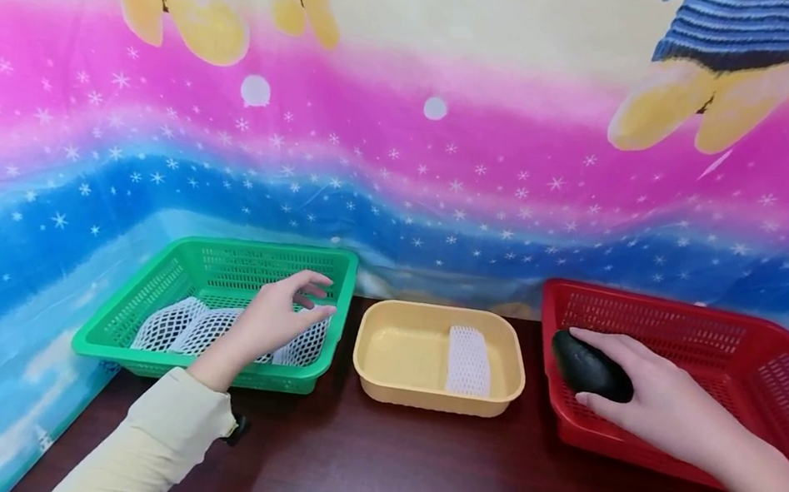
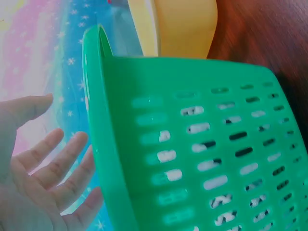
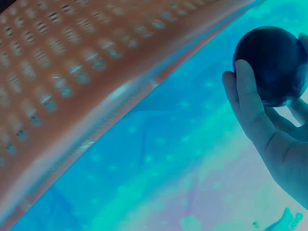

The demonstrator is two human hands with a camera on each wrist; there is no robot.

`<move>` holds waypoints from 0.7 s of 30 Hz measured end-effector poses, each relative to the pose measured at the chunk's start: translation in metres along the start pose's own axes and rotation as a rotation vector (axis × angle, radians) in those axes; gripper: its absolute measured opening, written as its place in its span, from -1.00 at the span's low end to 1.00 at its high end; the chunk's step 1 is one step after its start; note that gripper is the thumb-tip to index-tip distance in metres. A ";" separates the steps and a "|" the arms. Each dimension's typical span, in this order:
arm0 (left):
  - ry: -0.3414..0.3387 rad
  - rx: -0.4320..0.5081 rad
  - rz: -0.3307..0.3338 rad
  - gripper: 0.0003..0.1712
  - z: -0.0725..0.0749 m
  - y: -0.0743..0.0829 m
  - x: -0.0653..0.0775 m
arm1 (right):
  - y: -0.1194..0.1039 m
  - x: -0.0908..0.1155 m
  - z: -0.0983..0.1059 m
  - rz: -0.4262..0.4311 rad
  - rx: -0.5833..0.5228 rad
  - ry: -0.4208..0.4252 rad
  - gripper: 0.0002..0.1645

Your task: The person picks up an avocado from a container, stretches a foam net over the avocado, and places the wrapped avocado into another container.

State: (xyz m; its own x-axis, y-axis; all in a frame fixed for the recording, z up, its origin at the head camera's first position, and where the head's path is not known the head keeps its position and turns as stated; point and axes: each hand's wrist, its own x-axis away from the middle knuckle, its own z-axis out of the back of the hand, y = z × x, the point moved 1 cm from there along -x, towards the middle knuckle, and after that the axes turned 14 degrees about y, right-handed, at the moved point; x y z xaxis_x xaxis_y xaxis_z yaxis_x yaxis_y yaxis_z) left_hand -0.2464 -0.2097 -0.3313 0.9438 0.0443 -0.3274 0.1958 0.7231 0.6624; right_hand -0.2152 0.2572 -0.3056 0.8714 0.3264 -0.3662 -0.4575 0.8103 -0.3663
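Observation:
My right hand (image 1: 675,403) grips a smooth, dark green, nearly black avocado (image 1: 591,368) over the left rim of the red basket (image 1: 645,459). In the right wrist view, fingers curl round the avocado (image 3: 269,65). My left hand (image 1: 271,317) hovers above the green basket (image 1: 203,371), thumb and fingers spread apart, holding nothing. White foam net sleeves (image 1: 167,323) lie in the green basket, partly hidden by that hand. Between the baskets, a cream-yellow tray (image 1: 433,400) has one white foam net sleeve (image 1: 469,362) along its right side.
All three containers stand in a row on a dark brown table (image 1: 363,469), near its back edge. Behind them hangs a colourful patterned cloth (image 1: 406,164). Dark brown tabletop extends in front of the tray.

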 end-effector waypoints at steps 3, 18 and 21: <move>-0.016 0.024 -0.022 -0.47 -0.003 0.005 0.001 | -0.013 0.004 0.000 0.070 -0.031 0.041 -0.04; -0.063 0.101 -0.094 -0.52 -0.024 0.029 -0.002 | -0.055 0.019 -0.026 0.178 -0.190 0.024 -0.08; -0.079 0.127 -0.100 -0.54 -0.030 0.034 -0.003 | -0.059 0.021 -0.033 0.210 -0.199 0.026 -0.08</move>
State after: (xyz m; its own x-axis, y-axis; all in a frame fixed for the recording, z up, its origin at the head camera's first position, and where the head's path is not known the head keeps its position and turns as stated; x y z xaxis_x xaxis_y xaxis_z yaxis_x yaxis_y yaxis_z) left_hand -0.2504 -0.1646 -0.3287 0.9349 -0.0813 -0.3456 0.3173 0.6279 0.7107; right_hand -0.1753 0.2005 -0.3195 0.7504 0.4620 -0.4728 -0.6552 0.6143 -0.4396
